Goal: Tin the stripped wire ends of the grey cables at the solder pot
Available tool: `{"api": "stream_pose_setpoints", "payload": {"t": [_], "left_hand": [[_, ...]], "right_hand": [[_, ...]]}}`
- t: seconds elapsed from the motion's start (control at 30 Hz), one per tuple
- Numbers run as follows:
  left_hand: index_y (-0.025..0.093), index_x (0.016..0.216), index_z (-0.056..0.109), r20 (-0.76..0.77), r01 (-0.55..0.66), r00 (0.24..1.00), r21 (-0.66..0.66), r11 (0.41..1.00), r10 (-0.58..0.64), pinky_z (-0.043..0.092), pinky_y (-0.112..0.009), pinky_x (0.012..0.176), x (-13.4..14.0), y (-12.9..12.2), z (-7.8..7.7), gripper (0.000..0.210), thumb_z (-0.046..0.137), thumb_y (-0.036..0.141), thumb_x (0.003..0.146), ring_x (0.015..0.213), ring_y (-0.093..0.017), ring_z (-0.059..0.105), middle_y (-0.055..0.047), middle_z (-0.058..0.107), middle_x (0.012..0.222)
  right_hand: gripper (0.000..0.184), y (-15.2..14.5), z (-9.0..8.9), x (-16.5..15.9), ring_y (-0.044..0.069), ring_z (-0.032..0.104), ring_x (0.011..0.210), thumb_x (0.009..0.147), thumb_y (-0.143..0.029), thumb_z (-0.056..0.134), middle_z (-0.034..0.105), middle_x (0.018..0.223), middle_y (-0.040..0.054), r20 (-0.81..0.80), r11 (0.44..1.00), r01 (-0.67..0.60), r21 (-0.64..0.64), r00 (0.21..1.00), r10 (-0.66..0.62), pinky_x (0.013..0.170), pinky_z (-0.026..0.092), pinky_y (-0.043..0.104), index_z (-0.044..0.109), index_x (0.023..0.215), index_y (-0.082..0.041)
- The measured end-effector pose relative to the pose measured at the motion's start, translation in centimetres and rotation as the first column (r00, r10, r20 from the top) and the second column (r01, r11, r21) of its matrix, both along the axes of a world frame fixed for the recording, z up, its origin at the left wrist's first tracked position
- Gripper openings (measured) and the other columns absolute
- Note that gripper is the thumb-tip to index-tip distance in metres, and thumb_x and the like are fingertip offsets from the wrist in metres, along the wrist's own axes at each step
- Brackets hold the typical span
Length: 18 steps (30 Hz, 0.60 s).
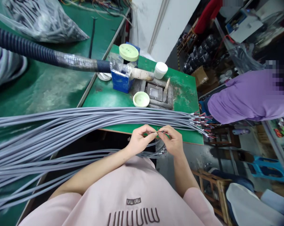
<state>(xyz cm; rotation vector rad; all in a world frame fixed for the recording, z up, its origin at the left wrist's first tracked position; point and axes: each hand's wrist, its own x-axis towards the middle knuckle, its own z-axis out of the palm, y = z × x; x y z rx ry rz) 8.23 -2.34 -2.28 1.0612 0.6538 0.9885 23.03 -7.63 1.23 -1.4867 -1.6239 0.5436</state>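
Observation:
My left hand [142, 138] and my right hand [171, 138] meet above the front edge of the green table, thumbs and forefingers pinched. Between them run the thin coloured wires [160, 132] of a cable end, and both pinches close on these. Just beyond my hands a thick bundle of grey cables [123, 116] lies across the table, its stripped ends [203, 121] with red and dark wires at the right edge. A second group of grey cables [94, 153] passes below my left hand, its ends partly hidden behind my hands.
Behind the bundle sits a square metal pot [155, 93] in a dirty frame. Around it are a pale green dish [141, 99], a white tub [160, 70], a blue box [120, 82] and a ribbed hose [73, 61]. A person in purple [247, 95] is at the right.

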Motion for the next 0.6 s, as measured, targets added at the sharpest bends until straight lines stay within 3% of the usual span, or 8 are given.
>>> {"api": "stream_pose_setpoints", "payload": {"t": [0.1,0.3,0.4,0.47,0.53,0.6], "left_hand": [[0.017,0.070,0.067,-0.027,-0.022,0.999,0.025,0.999,0.023,0.042,-0.025,0.061,-0.2,0.1,-0.1,0.014,0.073,0.030,0.072,0.062,-0.011,0.052,0.000,0.061,0.064],[0.015,0.066,0.062,0.094,0.072,0.994,-0.259,0.963,-0.049,0.044,-0.023,0.060,0.4,0.5,-0.3,0.031,0.080,0.040,0.063,0.058,-0.008,0.052,0.002,0.061,0.061],[0.016,0.066,0.062,0.084,0.081,0.995,-0.270,0.960,-0.061,0.044,-0.024,0.062,0.2,0.8,-0.2,0.030,0.078,0.041,0.065,0.059,-0.009,0.053,0.001,0.062,0.062],[0.016,0.068,0.064,-0.005,0.040,0.999,-0.167,0.985,-0.042,0.044,-0.026,0.062,-0.5,1.2,-0.1,0.025,0.075,0.039,0.069,0.060,-0.011,0.054,0.000,0.064,0.065],[0.018,0.072,0.066,-0.148,-0.031,0.988,0.073,0.997,0.041,0.045,-0.029,0.067,-1.5,1.8,-0.1,0.018,0.071,0.035,0.075,0.066,-0.014,0.056,-0.001,0.066,0.070],[0.020,0.078,0.068,-0.290,-0.062,0.939,0.381,0.922,0.183,0.044,-0.033,0.077,-2.7,2.5,-0.3,0.010,0.066,0.030,0.080,0.076,-0.017,0.059,-0.003,0.069,0.078]], "right_hand": [[0.009,0.2,-0.3,0.0,0.014,0.055,0.072,0.088,-0.022,0.058,0.059,0.076,0.0001,0.006,1.000,-0.011,-0.025,1.000,0.011,0.066,0.044,0.028,0.063,0.081,-0.022],[0.011,1.5,-0.8,-0.6,0.013,0.052,0.066,0.086,-0.027,0.060,0.055,0.074,-0.0002,-0.132,0.994,0.112,0.008,0.985,-0.110,0.061,0.042,0.028,0.061,0.078,-0.022],[0.015,2.8,-0.3,-0.7,0.013,0.051,0.064,0.086,-0.032,0.059,0.054,0.072,0.0002,-0.113,0.993,0.118,-0.019,0.986,-0.120,0.058,0.041,0.027,0.061,0.076,-0.021],[0.018,4.1,0.4,-0.6,0.013,0.050,0.062,0.086,-0.034,0.059,0.054,0.071,0.0003,-0.067,0.992,0.119,-0.038,0.990,-0.121,0.056,0.041,0.027,0.060,0.074,-0.021],[0.019,5.8,1.2,-0.3,0.013,0.049,0.060,0.084,-0.035,0.059,0.053,0.068,-0.0002,-0.006,0.992,0.123,-0.042,0.992,-0.123,0.056,0.040,0.027,0.060,0.072,-0.020],[0.020,7.8,2.0,-0.1,0.012,0.047,0.059,0.083,-0.033,0.059,0.053,0.066,-0.0007,0.078,0.993,0.112,-0.028,0.991,-0.109,0.057,0.039,0.027,0.059,0.068,-0.019]]}}
